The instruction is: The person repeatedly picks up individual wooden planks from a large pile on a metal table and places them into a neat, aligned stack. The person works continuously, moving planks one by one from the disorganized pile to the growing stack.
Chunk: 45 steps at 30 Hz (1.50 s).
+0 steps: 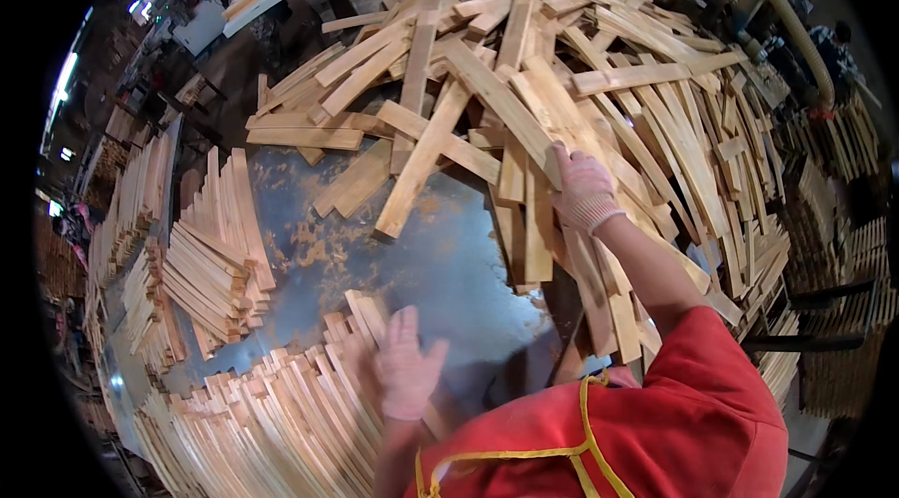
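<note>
A pale-gloved right hand (585, 189) grips a flat tan wooden board (504, 109) at center while the left hand (409, 369), thumb spread, hovers beside slender wooden slats (281, 418), lower left.

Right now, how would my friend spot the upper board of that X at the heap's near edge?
Find the grey table, then the heap at its far side. At the heap's near edge, left of the picture's centre, two boards form an X. The upper board slants down-left, its near end poking over the table; the lower board slants down-right.
</note>
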### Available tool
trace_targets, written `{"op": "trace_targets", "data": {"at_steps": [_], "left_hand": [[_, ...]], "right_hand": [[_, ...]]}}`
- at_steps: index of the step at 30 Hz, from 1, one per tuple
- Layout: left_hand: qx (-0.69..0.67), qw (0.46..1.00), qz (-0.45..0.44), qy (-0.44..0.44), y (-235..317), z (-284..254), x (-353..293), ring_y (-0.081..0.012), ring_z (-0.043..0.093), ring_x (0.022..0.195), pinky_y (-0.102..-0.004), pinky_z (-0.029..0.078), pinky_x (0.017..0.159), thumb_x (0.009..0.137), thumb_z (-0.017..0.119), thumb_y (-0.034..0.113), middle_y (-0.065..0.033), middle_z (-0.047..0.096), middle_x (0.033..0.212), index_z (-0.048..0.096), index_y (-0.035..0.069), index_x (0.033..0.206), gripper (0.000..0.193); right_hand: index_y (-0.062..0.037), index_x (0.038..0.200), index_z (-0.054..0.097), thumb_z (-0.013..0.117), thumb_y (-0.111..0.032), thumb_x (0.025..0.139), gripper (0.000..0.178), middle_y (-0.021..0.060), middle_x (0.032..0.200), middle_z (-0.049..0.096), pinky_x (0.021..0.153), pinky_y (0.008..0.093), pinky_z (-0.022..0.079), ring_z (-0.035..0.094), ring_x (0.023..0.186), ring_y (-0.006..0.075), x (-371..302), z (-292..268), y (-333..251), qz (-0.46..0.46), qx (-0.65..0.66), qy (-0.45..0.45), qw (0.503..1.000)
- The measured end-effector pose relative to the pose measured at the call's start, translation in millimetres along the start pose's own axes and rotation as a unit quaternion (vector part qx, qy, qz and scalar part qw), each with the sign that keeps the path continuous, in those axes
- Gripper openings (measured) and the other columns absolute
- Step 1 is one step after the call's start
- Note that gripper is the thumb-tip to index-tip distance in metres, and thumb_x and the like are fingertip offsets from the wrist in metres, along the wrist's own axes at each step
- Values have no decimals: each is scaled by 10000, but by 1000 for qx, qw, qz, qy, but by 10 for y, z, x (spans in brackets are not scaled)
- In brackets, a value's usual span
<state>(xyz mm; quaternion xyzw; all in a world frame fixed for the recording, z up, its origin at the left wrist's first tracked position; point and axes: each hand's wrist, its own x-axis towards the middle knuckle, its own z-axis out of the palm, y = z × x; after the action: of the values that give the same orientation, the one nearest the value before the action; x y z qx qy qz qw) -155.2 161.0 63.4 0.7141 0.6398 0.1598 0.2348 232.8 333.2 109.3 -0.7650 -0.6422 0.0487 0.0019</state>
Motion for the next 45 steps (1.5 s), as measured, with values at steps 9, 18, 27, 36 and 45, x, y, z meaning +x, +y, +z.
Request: {"op": "trace_targets", "data": {"at_steps": [9,18,27,36,45], "left_hand": [[-670,680,-284,-93,944,1039,220,-320,742,1004,-458,644,875,984,723,163,-196,692,1190,584,-44,1350,443],[-97,933,-332,96,549,1204,-1051,-399,646,1180,-472,509,1031,903,739,282,-175,681,1236,653,21,1256,447],[268,923,-269,67,-46,944,-1990,-395,398,1465,-576,348,1194,939,629,247,-162,428,1552,446,118,1562,662],[305,921,-159,182,-279,1163,-2194,-366,437,1413,-531,334,1222,903,613,180,-145,467,1492,506,109,1498,608],[214,971,-66,80,411,1048,-2407,-327,534,1360,-473,467,1096,904,691,398,-144,493,1536,510,71,1538,736]], "right_hand": [[-60,1329,614,730,-454,868,618,246,1167,711,1023,510,540,690,1120,443,-1532,-66,82,-286,387,-311,820],[-81,1466,484,914,-383,740,897,251,1287,574,1015,517,517,600,1194,457,-583,411,724,-113,77,74,988],[-85,1574,430,876,-213,660,1025,265,1537,473,1167,477,464,516,1389,464,-2042,523,89,-192,143,-128,962],[-11,1506,497,834,-303,787,845,249,1530,527,1191,460,443,513,1421,406,-2668,1178,-576,-221,262,-115,932],[-77,1492,447,852,-340,774,865,198,1538,495,1165,578,410,475,1425,446,-3149,1291,-913,-245,27,-73,966]]}}
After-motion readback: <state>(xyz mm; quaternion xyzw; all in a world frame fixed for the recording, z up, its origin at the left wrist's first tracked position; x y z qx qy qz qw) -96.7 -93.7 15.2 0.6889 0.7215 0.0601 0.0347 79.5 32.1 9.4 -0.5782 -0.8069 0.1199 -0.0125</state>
